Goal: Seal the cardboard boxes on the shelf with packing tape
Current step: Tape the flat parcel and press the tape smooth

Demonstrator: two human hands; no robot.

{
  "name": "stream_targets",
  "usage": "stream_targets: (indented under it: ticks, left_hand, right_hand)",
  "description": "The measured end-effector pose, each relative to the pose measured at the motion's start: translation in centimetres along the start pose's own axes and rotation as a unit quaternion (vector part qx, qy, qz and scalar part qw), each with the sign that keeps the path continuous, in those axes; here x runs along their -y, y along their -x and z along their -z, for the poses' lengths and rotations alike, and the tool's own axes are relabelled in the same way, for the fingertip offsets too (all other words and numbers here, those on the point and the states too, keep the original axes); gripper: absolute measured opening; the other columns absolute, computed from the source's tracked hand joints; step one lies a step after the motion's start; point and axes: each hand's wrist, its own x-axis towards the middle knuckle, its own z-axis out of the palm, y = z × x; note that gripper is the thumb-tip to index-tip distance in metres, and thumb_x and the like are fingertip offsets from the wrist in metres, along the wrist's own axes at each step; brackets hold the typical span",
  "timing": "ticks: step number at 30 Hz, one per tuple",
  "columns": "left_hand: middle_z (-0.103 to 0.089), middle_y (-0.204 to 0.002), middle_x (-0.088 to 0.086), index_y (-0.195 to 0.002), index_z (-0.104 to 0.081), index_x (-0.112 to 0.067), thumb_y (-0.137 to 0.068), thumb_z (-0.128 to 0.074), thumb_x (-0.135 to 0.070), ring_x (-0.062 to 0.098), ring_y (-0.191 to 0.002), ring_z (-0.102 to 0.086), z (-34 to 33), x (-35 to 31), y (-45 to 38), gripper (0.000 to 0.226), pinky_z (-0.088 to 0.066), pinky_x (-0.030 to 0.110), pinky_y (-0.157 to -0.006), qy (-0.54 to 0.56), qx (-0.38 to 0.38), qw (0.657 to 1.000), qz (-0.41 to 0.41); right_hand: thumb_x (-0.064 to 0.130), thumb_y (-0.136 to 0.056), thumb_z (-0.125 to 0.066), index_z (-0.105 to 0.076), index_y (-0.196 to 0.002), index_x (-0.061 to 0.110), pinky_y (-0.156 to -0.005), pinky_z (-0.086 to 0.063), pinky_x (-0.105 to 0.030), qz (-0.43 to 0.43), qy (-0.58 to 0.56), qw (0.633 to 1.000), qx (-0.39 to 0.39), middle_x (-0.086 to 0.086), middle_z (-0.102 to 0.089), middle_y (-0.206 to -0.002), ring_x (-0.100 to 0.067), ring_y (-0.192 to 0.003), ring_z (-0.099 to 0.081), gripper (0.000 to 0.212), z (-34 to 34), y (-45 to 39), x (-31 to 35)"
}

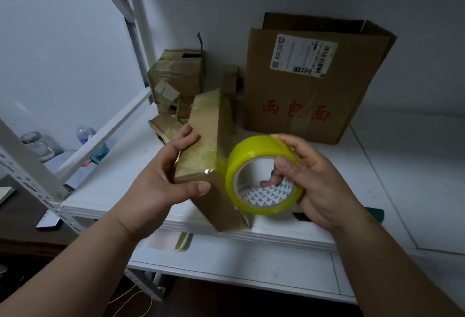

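My left hand (163,178) grips a long narrow cardboard box (214,140), tilted, its low end near the front edge of the white shelf (339,165). Clear tape covers part of the box's upper face. My right hand (314,181) holds a yellow-tinted roll of packing tape (249,155), thumb inside the core and fingers round the outside. The roll touches the box's right side, and a strip of tape runs from it onto the box.
A large open cardboard box (309,85) with red characters and a shipping label stands at the back. Small taped boxes (176,75) are stacked at the back left. White shelf posts (30,165) rise on the left, with jars (37,144) beyond them.
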Motion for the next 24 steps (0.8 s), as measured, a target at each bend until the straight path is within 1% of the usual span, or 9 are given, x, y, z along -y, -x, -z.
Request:
stream_targets:
  ticks: [3, 6, 8, 11, 14, 17, 19, 21, 24]
  left_hand:
    - [-0.044, -0.144, -0.03, -0.124, -0.06, -0.025, -0.046, -0.085, -0.008, 0.007, -0.129, -0.051, 0.8, 0.2, 1.3, 0.084, -0.057, 0.027, -0.081, 0.105, -0.043, 0.993, 0.044]
    - [-0.046, -0.145, -0.024, -0.117, -0.062, -0.028, -0.037, -0.097, -0.041, 0.016, -0.126, -0.055, 1.7, 0.0, 2.5, 0.089, -0.058, 0.044, -0.082, 0.152, -0.067, 0.983, 0.079]
    - [-0.046, -0.147, -0.017, -0.117, -0.059, -0.026, -0.037, -0.096, -0.05, 0.017, -0.124, -0.056, 2.1, 0.3, 3.1, 0.091, -0.058, 0.047, -0.08, 0.15, -0.098, 0.979, 0.099]
    - [-0.047, -0.147, -0.01, -0.123, -0.054, -0.022, -0.04, -0.095, -0.036, 0.018, -0.123, -0.057, 2.1, 1.4, 3.7, 0.094, -0.059, 0.044, -0.077, 0.179, -0.132, 0.966, 0.128]
    - [-0.05, -0.146, -0.007, -0.13, -0.05, -0.02, -0.054, -0.081, -0.024, 0.021, -0.124, -0.057, 1.6, 2.8, 4.0, 0.082, -0.058, 0.043, -0.081, 0.21, -0.125, 0.959, 0.145]
    - [-0.051, -0.146, 0.002, -0.132, -0.051, -0.014, -0.057, -0.076, -0.03, 0.024, -0.125, -0.056, 1.6, 4.1, 3.5, 0.081, -0.051, 0.04, -0.092, 0.165, -0.091, 0.969, 0.16]
    - [-0.054, -0.143, 0.006, -0.129, -0.058, -0.018, -0.055, -0.075, -0.037, 0.025, -0.128, -0.053, 2.2, 5.1, 3.2, 0.078, -0.045, 0.041, -0.104, 0.098, -0.081, 0.977, 0.172]
    - [-0.053, -0.144, -0.005, -0.13, -0.06, -0.03, -0.059, -0.076, -0.041, 0.019, -0.136, -0.045, 2.8, 5.9, 3.2, 0.074, -0.036, 0.044, -0.115, -0.008, -0.059, 0.984, 0.169]
    - [-0.042, -0.151, -0.019, -0.139, -0.052, -0.043, -0.081, -0.066, -0.035, 0.006, -0.143, -0.034, 3.1, 6.1, 3.1, 0.06, -0.029, 0.036, -0.118, -0.122, -0.001, 0.986, 0.111]
  right_hand:
    - [0.037, -0.063, -0.088, -0.067, -0.115, 0.028, -0.081, -0.057, -0.045, -0.015, 0.081, 0.996, 0.019, 0.009, -0.07, -0.092, -0.006, -0.078, -0.067, 0.057, -2.2, -1.6, 1.5]
    - [0.042, -0.061, -0.083, -0.065, -0.121, 0.029, -0.076, -0.057, -0.036, -0.022, 0.154, 0.987, 0.045, 0.003, -0.069, -0.109, -0.013, -0.09, -0.068, 0.063, -4.0, -2.4, 2.2]
    - [0.029, -0.066, -0.081, -0.061, -0.123, 0.028, -0.075, -0.056, -0.032, -0.024, 0.158, 0.984, 0.073, 0.002, -0.068, -0.109, -0.011, -0.087, -0.068, 0.061, -4.7, -2.7, 2.0]
    - [0.008, -0.064, -0.078, -0.057, -0.124, 0.019, -0.079, -0.054, -0.027, -0.039, 0.084, 0.988, 0.12, -0.004, -0.068, -0.113, -0.017, -0.098, -0.069, 0.064, -4.8, -2.5, 1.3]
    - [0.015, -0.057, -0.083, -0.059, -0.123, 0.015, -0.082, -0.055, -0.03, -0.039, 0.072, 0.987, 0.138, -0.008, -0.07, -0.114, -0.024, -0.104, -0.068, 0.07, -4.2, -1.8, 0.7]
    - [0.021, -0.059, -0.085, -0.062, -0.117, 0.013, -0.077, -0.056, -0.03, -0.038, 0.088, 0.989, 0.109, -0.008, -0.073, -0.106, -0.023, -0.097, -0.071, 0.063, -4.0, -1.5, 0.2]
    - [0.025, -0.062, -0.088, -0.065, -0.111, 0.018, -0.075, -0.056, -0.029, -0.039, 0.138, 0.987, 0.075, -0.004, -0.075, -0.101, -0.019, -0.093, -0.072, 0.055, -4.4, -1.5, -0.4]
    - [0.038, -0.061, -0.088, -0.067, -0.108, 0.023, -0.076, -0.057, -0.033, -0.045, 0.183, 0.981, 0.052, -0.001, -0.075, -0.099, -0.018, -0.091, -0.072, 0.054, -4.9, -1.7, -1.4]
    - [0.047, -0.062, -0.085, -0.066, -0.109, 0.027, -0.08, -0.059, -0.035, -0.065, 0.204, 0.976, 0.037, 0.001, -0.074, -0.101, -0.016, -0.092, -0.072, 0.054, -5.0, -1.7, -2.4]
